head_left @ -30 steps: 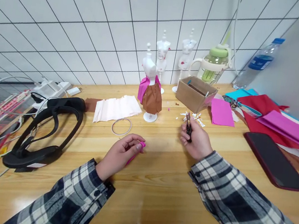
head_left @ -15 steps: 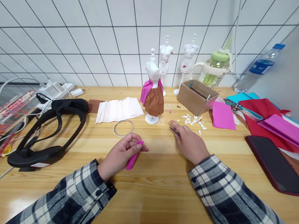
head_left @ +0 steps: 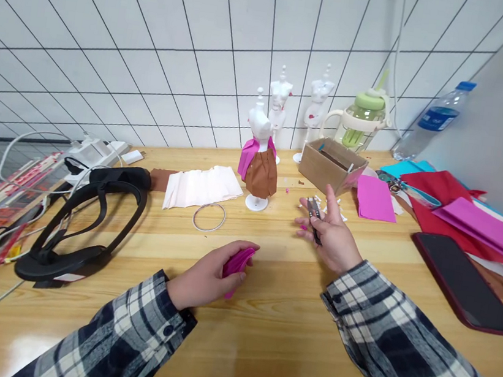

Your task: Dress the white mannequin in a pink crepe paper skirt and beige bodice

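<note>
While the left hand point(head_left: 210, 273) rests on the counter point(head_left: 259, 338) low and just left of centre, its grip is closed around a folded pink paper piece point(head_left: 238, 262), which bulges out between thumb and fingers and hangs just above the wood. At about two o'clock from it, the right hand point(head_left: 330, 239) is raised a little, its grip closed on a small pair of snips point(head_left: 313, 212) whose blades point away toward the wall, with the forefinger stretched out. At twelve o'clock from the pink piece stands a white mannequin point(head_left: 260, 125) already wearing a pink wrap and a brown skirt; two more mannequins point(head_left: 279, 102) behind it are bare, so by my reading one figure is dressed, two are left, and the piece in hand is on none of them. A thin ring point(head_left: 209, 216) and a pleated cream sheet point(head_left: 203, 186) lie at eleven o'clock, and a black headset point(head_left: 85, 216) at nine. Beyond the right hand, at one o'clock, sit a cardboard box point(head_left: 331, 165), a flat pink sheet point(head_left: 374, 198) and a green-lidded jug point(head_left: 360, 119); at three o'clock lie a dark phone point(head_left: 466, 282) and red and magenta sheets point(head_left: 483, 222). The water bottle point(head_left: 431, 122) carries a blue label, but its writing is too small to read, as is the red print at far left.
</note>
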`<state>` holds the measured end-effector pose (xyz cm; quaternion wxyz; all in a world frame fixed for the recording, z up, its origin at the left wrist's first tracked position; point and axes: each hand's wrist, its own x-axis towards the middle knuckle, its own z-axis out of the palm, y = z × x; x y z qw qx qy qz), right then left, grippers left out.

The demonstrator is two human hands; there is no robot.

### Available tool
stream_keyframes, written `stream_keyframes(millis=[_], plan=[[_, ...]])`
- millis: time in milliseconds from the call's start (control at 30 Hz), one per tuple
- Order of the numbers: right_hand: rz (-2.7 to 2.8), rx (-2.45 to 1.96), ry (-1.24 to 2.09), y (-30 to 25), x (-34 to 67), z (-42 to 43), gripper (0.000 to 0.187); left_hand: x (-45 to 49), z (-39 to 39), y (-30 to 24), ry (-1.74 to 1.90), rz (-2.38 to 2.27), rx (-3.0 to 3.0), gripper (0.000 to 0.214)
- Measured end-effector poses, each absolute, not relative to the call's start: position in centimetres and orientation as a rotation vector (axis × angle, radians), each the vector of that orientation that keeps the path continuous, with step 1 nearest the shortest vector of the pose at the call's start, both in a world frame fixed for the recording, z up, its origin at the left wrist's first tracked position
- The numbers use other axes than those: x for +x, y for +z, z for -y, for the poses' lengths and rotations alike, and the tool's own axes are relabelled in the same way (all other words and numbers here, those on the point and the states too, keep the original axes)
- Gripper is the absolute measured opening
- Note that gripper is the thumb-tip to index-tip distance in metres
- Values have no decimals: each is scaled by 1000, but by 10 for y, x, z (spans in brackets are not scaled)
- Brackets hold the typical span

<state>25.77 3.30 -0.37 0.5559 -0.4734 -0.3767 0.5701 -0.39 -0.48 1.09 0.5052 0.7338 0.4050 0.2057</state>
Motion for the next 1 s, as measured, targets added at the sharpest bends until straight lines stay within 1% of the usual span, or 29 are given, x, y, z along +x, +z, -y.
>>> stream_keyframes(millis=[67, 133, 200, 233, 300, 367, 400, 467, 500, 567, 633, 700, 800, 867, 933, 1000], plan=[[901, -1101, 1227, -3, 259, -34, 99, -5, 4, 9, 521, -1051, 1895, 43], [948, -1103, 1066, -3, 261, -36, 96, -7, 3, 9, 591, -1119, 2076, 36], [977, -1100, 984, -2, 263, -37, 82, -10, 1, 11, 658, -1123, 2324, 31], [1004, -1102, 1033, -1, 264, -37, 71, -11, 1, 13, 674, -1109, 2449, 31], [1073, -1114, 1311, -1, 266, -36, 50, -12, 0, 17, 652, -1113, 2626, 36], [1082, -1158, 1578, -4, 268, -37, 38, -11, 1, 18, 564, -1160, 2674, 44], [1050, -1196, 1608, -7, 269, -38, 35, -10, 1, 19, 511, -1176, 2662, 52], [948, -1279, 1418, -13, 272, -42, 32, -10, 0, 18, 422, -1177, 2616, 69], [912, -1297, 1260, -15, 273, -44, 31, -11, -1, 18, 392, -1174, 2599, 72], [898, -1288, 1018, -18, 275, -48, 32, -15, -4, 19, 362, -1175, 2585, 70], [983, -1301, 944, -18, 275, -47, 38, -19, -8, 20, 349, -1175, 2591, 63], [1211, -1377, 880, -16, 271, -43, 40, -22, -11, 21, 337, -1190, 2609, 58], [1724, -1476, 590, -15, 262, -34, 41, -22, -12, 20, 289, -1251, 2641, 55], [1996, -1489, 467, -16, 257, -30, 47, -21, -12, 19, 258, -1274, 2649, 50], [2141, -1511, 432, -19, 255, -28, 51, -19, -12, 18, 241, -1269, 2652, 43], [2173, -1553, 364, -20, 254, -28, 50, -18, -12, 18, 223, -1248, 2670, 35]])
